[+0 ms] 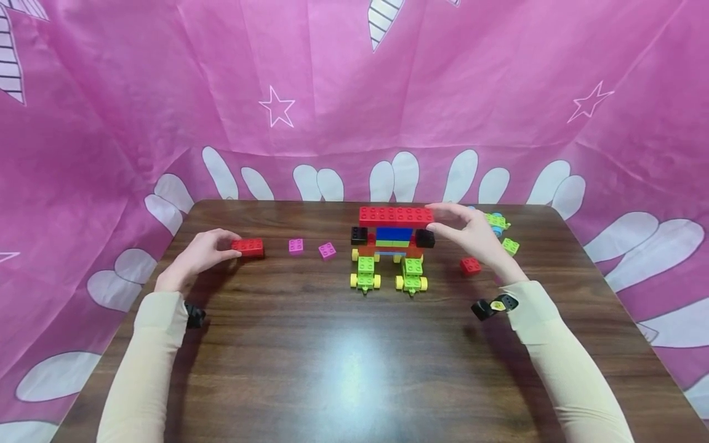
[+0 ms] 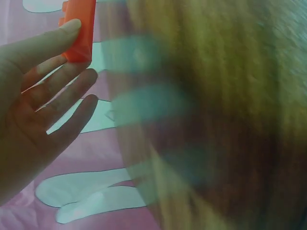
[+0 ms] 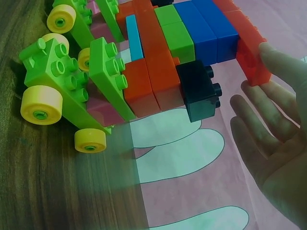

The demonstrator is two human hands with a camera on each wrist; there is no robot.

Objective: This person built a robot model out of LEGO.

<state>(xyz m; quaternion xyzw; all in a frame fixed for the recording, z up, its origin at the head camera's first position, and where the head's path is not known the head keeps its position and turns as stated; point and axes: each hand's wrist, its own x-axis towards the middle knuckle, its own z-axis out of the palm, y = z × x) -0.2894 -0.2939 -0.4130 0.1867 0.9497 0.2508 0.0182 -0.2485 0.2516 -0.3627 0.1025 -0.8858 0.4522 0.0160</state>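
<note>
My left hand [image 1: 202,255] pinches a red building brick [image 1: 247,248] by its end at the left of the table; in the left wrist view the thumb lies on the brick [image 2: 82,36] and the other fingers spread below. With thumb and fingers, my right hand [image 1: 471,237] grips the right end of a long red brick [image 1: 396,216] on top of a block build. Below it are blue bricks [image 1: 394,234], green ones, and a black brick [image 1: 359,235] at either side. Two green wheeled bases [image 3: 55,62] with yellow wheels carry the build on the table.
Two pink bricks [image 1: 296,246] lie between the left hand and the build. Right of the build are a loose red brick [image 1: 471,265], a green brick [image 1: 510,247] and a green piece with blue wheels [image 1: 496,221]. A pink patterned cloth [image 1: 343,80] hangs behind the wooden table [image 1: 277,344].
</note>
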